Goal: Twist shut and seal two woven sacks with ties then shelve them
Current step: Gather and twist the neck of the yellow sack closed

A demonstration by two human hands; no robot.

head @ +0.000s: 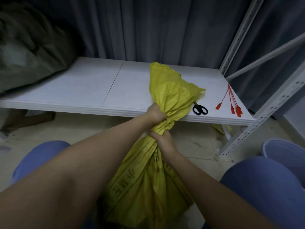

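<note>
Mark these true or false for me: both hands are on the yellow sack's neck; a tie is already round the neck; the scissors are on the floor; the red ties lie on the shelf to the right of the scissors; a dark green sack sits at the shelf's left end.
1. Both hands grip the neck of the yellow sack. True: the left hand is above, the right hand below.
2. A tie is already round the neck. False: no tie shows there.
3. The scissors are on the floor. False: they lie on the white shelf.
4. The red ties lie on the shelf to the right of the scissors. True.
5. A dark green sack sits at the shelf's left end. True.
</note>
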